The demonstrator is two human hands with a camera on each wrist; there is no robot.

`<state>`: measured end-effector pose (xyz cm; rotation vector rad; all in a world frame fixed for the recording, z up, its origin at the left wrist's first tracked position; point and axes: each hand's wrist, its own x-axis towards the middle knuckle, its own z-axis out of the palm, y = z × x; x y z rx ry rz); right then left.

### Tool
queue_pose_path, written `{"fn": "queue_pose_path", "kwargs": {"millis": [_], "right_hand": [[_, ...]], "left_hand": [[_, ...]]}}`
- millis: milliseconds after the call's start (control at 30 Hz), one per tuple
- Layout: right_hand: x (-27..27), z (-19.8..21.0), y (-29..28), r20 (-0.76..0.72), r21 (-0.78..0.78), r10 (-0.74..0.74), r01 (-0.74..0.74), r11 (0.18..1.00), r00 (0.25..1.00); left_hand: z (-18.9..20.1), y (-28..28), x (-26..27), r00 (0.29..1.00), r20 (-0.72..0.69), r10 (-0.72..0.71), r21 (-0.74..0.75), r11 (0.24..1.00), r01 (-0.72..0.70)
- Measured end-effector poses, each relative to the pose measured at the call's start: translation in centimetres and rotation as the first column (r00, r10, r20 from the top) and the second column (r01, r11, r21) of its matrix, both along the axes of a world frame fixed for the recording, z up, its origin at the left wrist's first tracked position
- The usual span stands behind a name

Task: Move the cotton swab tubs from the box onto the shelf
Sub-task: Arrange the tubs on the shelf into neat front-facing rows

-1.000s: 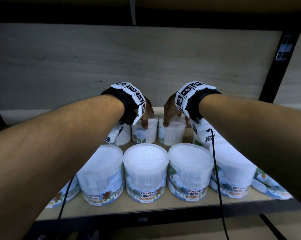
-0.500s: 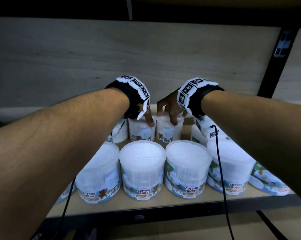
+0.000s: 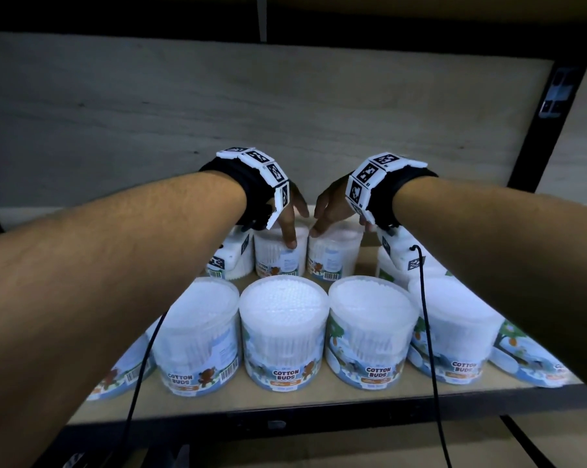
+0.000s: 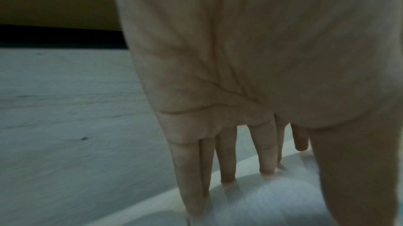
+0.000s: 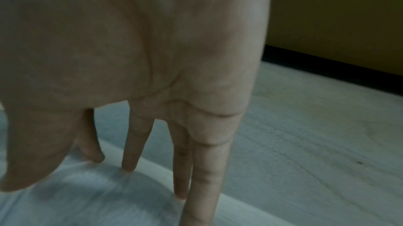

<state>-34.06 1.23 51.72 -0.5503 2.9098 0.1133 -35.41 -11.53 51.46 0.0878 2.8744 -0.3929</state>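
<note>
Clear round cotton swab tubs with "COTTON BUDS" labels stand in two rows on the wooden shelf (image 3: 319, 398). My left hand (image 3: 293, 228) reaches over the front row to a back-row tub (image 3: 276, 263); its straight fingers (image 4: 267, 166) touch the far edge of the lid (image 4: 272, 202) and the thumb hangs down the front. My right hand (image 3: 322, 217) does the same on the neighbouring back tub (image 3: 334, 260), with its fingertips (image 5: 128, 167) on the lid (image 5: 98, 204). Neither hand grips. The box is out of view.
Several tubs fill the front row (image 3: 283, 332), and more lie partly hidden under both forearms. The pale back panel (image 3: 285, 113) stands close behind the back row. A black upright (image 3: 538, 130) bounds the bay on the right. Black cables (image 3: 430, 332) hang from both wrists.
A second ago both hands gripped the two back tubs from above. Their fingers have since straightened and lifted, and the tubs stay standing on the shelf.
</note>
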Motion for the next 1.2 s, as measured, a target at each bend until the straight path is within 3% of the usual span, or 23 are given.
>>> {"fn": "queue_pose_path", "kwargs": {"millis": [233,567,767,833,1033,1200], "right_hand": [[0.1,-0.2,-0.6,0.039,0.047,0.002,-0.003,0.999,0.999],[-0.5,-0.1,-0.4,0.064,0.109,0.084,-0.091,0.990,0.994],[-0.8,0.0,-0.6,0.096,0.132,0.087,-0.099,0.986,0.992],[-0.9,0.1,-0.5,0.114,0.116,0.078,-0.091,0.989,0.990],[-0.1,0.0,0.0,0.036,0.047,0.078,-0.080,0.996,0.996],[0.6,0.1,0.2,0.036,0.020,0.084,-0.084,0.996,0.996]], "left_hand": [[-0.2,-0.2,-0.2,0.996,0.073,-0.057,0.017,0.998,0.056],[-0.4,0.0,-0.7,0.998,0.036,0.059,-0.027,0.998,-0.058],[-0.9,0.3,-0.6,1.000,0.007,-0.002,-0.077,0.997,0.002],[-0.7,0.6,-0.5,0.998,-0.001,0.055,-0.009,0.998,-0.055],[0.2,1.5,0.5,0.995,-0.052,0.090,-0.060,0.994,-0.093],[-0.6,2.1,1.6,0.982,0.038,0.183,0.025,0.983,-0.184]]}}
